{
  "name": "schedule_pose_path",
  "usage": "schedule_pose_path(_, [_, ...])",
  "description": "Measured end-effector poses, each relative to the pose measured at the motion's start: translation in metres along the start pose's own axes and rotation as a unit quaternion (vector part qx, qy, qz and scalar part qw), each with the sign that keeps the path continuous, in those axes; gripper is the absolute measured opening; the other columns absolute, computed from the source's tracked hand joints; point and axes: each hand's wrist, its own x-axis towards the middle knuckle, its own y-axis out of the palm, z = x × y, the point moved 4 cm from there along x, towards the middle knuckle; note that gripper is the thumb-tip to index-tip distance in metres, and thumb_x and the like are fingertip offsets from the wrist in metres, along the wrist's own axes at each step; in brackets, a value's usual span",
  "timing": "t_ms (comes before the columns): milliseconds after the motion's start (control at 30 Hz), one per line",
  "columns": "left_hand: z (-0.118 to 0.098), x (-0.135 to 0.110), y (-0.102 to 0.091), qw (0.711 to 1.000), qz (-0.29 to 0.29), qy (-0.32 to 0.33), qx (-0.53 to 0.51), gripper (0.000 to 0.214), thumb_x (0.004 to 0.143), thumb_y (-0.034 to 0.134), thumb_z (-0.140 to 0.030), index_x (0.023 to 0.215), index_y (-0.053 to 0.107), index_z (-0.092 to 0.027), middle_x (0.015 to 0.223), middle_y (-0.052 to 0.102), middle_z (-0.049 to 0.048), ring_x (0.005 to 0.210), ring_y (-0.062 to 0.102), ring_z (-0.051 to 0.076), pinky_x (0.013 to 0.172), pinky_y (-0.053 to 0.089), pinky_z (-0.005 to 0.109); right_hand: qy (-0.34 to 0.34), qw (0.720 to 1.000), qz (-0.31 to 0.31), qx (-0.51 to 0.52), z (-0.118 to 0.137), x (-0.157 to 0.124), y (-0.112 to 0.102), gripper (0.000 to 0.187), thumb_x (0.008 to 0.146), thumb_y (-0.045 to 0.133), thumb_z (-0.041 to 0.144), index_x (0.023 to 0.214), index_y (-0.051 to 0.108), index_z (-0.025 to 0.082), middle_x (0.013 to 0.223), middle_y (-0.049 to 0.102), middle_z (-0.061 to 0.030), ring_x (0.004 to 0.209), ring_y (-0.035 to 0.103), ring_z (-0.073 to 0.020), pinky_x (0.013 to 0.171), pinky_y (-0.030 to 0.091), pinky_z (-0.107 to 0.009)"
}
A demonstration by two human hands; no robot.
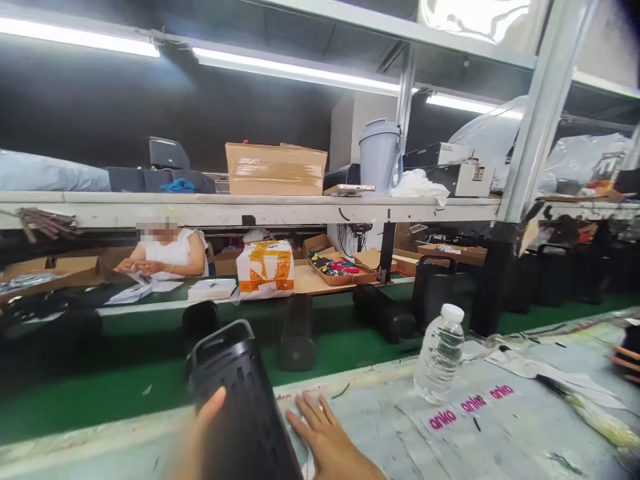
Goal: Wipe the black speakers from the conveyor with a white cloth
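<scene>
A black portable speaker (240,400) with a carry handle at its upper end and slots along its side leans over the near edge of the bench. My left hand (206,427) is closed on its left side, the thumb lying across the casing; the other fingers are hidden and the hand is blurred. Just right of the speaker, my right hand (333,443) rests with fingers spread on the pale bench top (385,440) and holds nothing. To the right of that hand stands a clear plastic bottle (440,357) with a white cap.
Beyond the bench runs a green belt (150,383) carrying several black speakers, one of them upright (434,290). Across it sits a co-worker (173,257) near a taped white box (265,270) and an open carton of tools (335,263). A shelf (300,208) spans above, with a metal post (545,113) at right.
</scene>
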Motion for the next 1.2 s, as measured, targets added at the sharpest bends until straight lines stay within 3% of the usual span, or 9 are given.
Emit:
schedule_pose_path(67, [0.002, 0.003, -0.008, 1.0, -0.009, -0.022, -0.006, 0.037, 0.073, 0.064, -0.051, 0.089, 0.07, -0.018, 0.079, 0.076, 0.0094, 0.075, 0.072, 0.032, 0.062, 0.061, 0.04, 0.003, 1.0, 0.01, 0.001, -0.003, -0.002, 0.001, 0.066, 0.068, 0.08, 0.033, 0.131, 0.058, 0.037, 0.146, 0.044, -0.0057, 0.139, 0.034, -0.037, 0.119, 0.023, -0.053])
schedule_pose_path(200, [0.004, 0.004, -0.02, 0.993, -0.042, -0.07, -0.081, 0.047, 0.072, 0.069, -0.039, 0.113, 0.065, -0.017, 0.074, 0.076, 0.0032, 0.063, 0.071, 0.024, 0.058, 0.061, 0.031, 0.071, 0.995, -0.069, 0.025, -0.008, 0.001, -0.018, 0.026, 0.095, 0.057, 0.029, 0.117, 0.066, 0.019, 0.127, 0.062, -0.0102, 0.125, 0.055, -0.0251, 0.111, 0.037, -0.051])
schedule_pose_path(267, [0.004, 0.003, -0.021, 0.992, -0.05, -0.073, -0.086, 0.052, 0.072, 0.069, -0.035, 0.12, 0.06, -0.015, 0.071, 0.075, 0.0017, 0.06, 0.071, 0.022, 0.055, 0.061, 0.028, 0.115, 0.983, -0.135, 0.05, -0.01, 0.0, -0.032, 0.029, 0.098, 0.051, 0.034, 0.116, 0.063, 0.015, 0.117, 0.066, -0.009, 0.113, 0.061, -0.0219, 0.105, 0.042, -0.05])
schedule_pose_path(367, [0.002, 0.002, -0.02, 0.995, -0.06, -0.047, -0.058, 0.037, 0.073, 0.066, -0.031, 0.106, 0.065, -0.015, 0.072, 0.075, 0.0035, 0.061, 0.071, 0.023, 0.054, 0.061, 0.029, 0.15, 0.956, -0.227, 0.11, -0.003, -0.005, -0.046, 0.031, 0.099, 0.046, 0.037, 0.107, 0.066, 0.015, 0.104, 0.068, -0.008, 0.103, 0.062, -0.0214, 0.099, 0.044, -0.044])
schedule_pose_path(500, [0.002, 0.004, -0.017, 0.999, -0.039, -0.015, -0.023, 0.044, 0.073, 0.067, -0.032, 0.115, 0.064, -0.016, 0.076, 0.076, 0.0054, 0.061, 0.071, 0.025, 0.053, 0.061, 0.032, 0.143, 0.925, -0.266, 0.232, 0.028, -0.015, -0.034, 0.036, 0.093, 0.046, 0.045, 0.094, 0.068, 0.017, 0.092, 0.068, -0.0059, 0.091, 0.062, -0.021, 0.084, 0.049, -0.032])
schedule_pose_path(700, [0.005, 0.005, -0.018, 1.0, 0.02, 0.02, -0.007, 0.069, 0.061, 0.08, -0.043, 0.122, 0.061, -0.017, 0.073, 0.075, 0.0047, 0.053, 0.068, 0.023, 0.047, 0.058, 0.029, 0.084, 0.892, -0.219, 0.387, 0.062, -0.029, -0.006, 0.064, 0.095, 0.024, 0.065, 0.112, 0.065, 0.019, 0.109, 0.068, -0.0087, 0.101, 0.064, -0.0227, 0.09, 0.052, -0.035])
schedule_pose_path(900, [0.002, 0.003, -0.017, 0.998, -0.007, 0.054, 0.009, 0.068, 0.064, 0.077, -0.045, 0.122, 0.06, -0.015, 0.084, 0.075, 0.0069, 0.055, 0.068, 0.022, 0.048, 0.058, 0.029, 0.022, 0.903, -0.071, 0.424, 0.075, -0.027, -0.016, 0.043, 0.089, 0.055, 0.053, 0.123, 0.066, 0.028, 0.146, 0.046, 0.0006, 0.14, 0.037, -0.0226, 0.118, 0.028, -0.037])
schedule_pose_path(1067, [0.0, 0.002, -0.014, 0.998, -0.029, 0.061, 0.0, 0.043, 0.071, 0.071, -0.04, 0.106, 0.068, -0.016, 0.076, 0.074, 0.005, 0.069, 0.072, 0.024, 0.058, 0.06, 0.026, -0.002, 0.966, -0.002, 0.258, 0.092, -0.04, -0.012, 0.059, 0.1, 0.038, 0.048, 0.152, 0.015, 0.034, 0.159, 0.014, 0.0063, 0.149, 0.012, -0.0144, 0.123, 0.01, -0.041])
schedule_pose_path(1200, [-0.001, 0.0, -0.014, 0.996, -0.044, 0.07, -0.014, 0.034, 0.073, 0.069, -0.035, 0.1, 0.069, -0.016, 0.077, 0.074, 0.0042, 0.082, 0.072, 0.024, 0.07, 0.061, 0.027, -0.189, 0.982, 0.01, 0.019, 0.121, -0.052, -0.007, 0.053, 0.1, 0.04, 0.031, 0.151, 0.028, 0.025, 0.158, 0.021, 0.001, 0.148, 0.014, -0.0163, 0.123, -0.001, -0.039])
